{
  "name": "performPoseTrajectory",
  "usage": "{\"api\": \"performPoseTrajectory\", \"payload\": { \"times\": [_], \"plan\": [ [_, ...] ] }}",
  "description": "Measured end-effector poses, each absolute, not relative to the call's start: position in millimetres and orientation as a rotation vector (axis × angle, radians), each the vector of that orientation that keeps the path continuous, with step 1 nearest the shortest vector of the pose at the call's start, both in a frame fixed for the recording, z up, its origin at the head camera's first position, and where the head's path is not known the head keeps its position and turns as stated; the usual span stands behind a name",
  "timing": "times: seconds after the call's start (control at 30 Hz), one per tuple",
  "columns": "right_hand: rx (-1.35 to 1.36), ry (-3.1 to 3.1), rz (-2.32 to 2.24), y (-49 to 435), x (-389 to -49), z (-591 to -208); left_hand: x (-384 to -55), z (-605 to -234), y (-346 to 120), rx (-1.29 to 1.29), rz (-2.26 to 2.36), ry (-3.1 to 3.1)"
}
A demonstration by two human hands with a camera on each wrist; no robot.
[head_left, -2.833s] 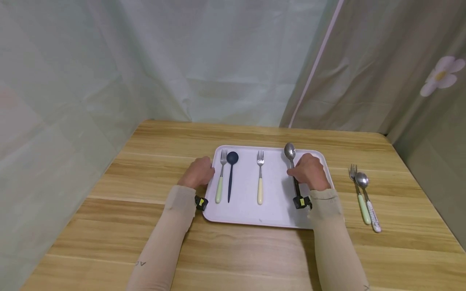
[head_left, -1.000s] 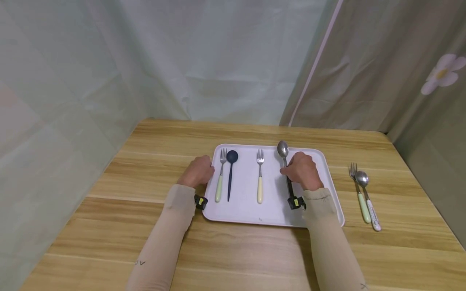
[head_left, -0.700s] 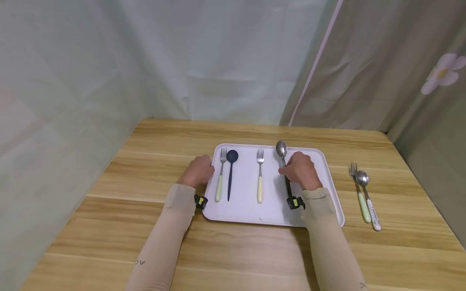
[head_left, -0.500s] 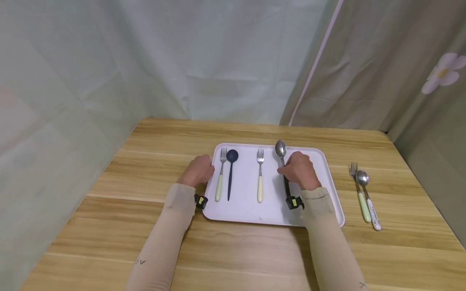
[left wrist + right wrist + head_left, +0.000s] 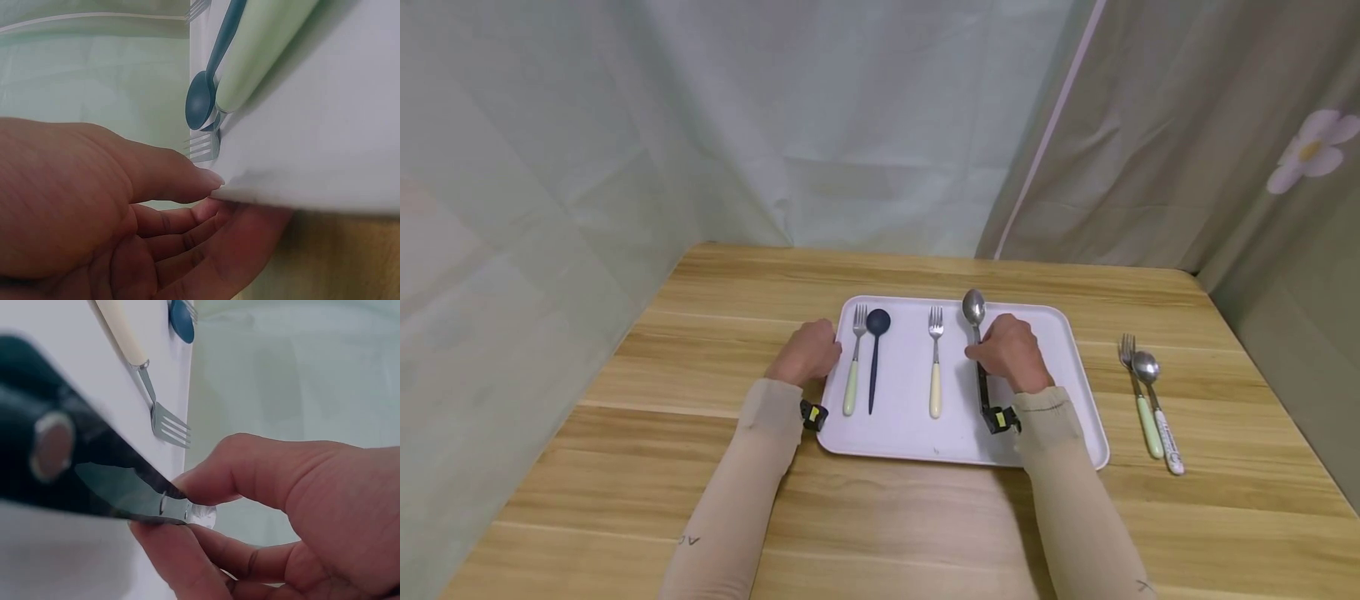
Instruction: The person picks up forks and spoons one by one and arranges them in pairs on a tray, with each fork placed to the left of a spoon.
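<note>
A white tray lies on the table, and my left hand pinches its left rim. In the left wrist view, the thumb is on top of the rim and the fingers are below. My right hand holds a large metal spoon by its black handle, between thumb and fingers, over the tray's right half. Left of this spoon is a fork with a cream handle. At the tray's left end lie a green-handled fork and a dark blue spoon, side by side.
Right of the tray, on the wooden table, lie another green-handled fork and a metal spoon with a patterned handle, close together. Curtains hang behind the table and at both sides.
My right hand has carried the large spoon leftward over the tray, closer to the cream-handled fork. My left hand stays on the tray's rim, and the other cutlery has not moved.
</note>
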State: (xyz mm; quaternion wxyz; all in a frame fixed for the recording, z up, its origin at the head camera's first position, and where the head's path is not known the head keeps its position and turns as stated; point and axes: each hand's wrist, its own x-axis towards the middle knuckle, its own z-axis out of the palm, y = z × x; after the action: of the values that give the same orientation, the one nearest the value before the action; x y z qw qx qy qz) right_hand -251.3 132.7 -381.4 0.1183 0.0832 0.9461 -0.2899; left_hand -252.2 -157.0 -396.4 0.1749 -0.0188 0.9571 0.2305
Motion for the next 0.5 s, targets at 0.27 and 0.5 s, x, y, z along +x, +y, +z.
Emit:
{"api": "performPoseTrajectory", "payload": {
  "times": [0.27,0.5],
  "plan": [
    [0.264,2.754,-0.882,127.3,-250.1,-382.3,-252.7,-394.9,-156.5,-0.086,0.667,2.681],
    [0.253,2.77,-0.894,124.4,-248.9,-384.4,-253.1,-394.9,-156.6,-0.07,0.649,2.695]
  ]
}}
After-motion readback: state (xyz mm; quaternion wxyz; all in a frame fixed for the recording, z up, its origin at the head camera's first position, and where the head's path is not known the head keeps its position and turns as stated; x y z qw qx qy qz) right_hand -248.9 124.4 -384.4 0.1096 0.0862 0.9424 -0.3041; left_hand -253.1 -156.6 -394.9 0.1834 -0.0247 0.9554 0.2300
